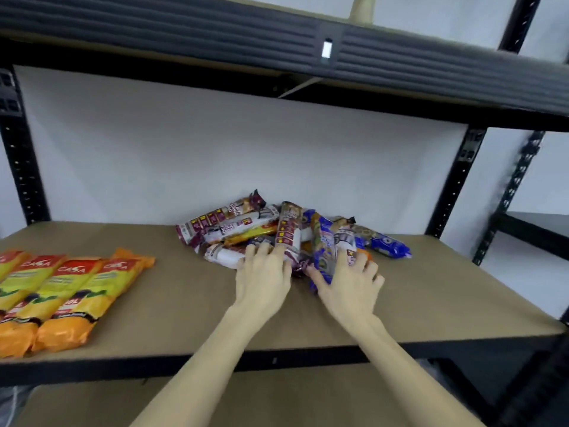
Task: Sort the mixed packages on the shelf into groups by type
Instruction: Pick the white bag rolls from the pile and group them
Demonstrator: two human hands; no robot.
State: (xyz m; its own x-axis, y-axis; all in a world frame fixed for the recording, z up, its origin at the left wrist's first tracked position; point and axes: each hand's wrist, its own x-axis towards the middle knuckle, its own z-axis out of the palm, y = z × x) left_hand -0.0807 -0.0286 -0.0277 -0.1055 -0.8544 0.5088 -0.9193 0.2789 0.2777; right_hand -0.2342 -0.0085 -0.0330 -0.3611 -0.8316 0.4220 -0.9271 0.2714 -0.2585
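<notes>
A mixed heap of long packages (286,232) lies at the back middle of the brown shelf board (184,291): maroon-and-white ones (221,221), blue ones (381,241) and an orange-yellow one (255,234). My left hand (263,278) rests palm down on the near edge of the heap, fingertips on a maroon-and-white package (288,238). My right hand (348,285) lies on a blue package (321,248), fingers spread over it. Whether either hand grips its package I cannot tell. Several orange-yellow "CASA" packages (70,291) lie side by side at the left.
A black metal shelf beam (277,47) runs overhead. Black uprights stand at left (21,167) and right (455,180). A lower board (277,399) shows beneath the front rail. Bare board lies between the row and the heap.
</notes>
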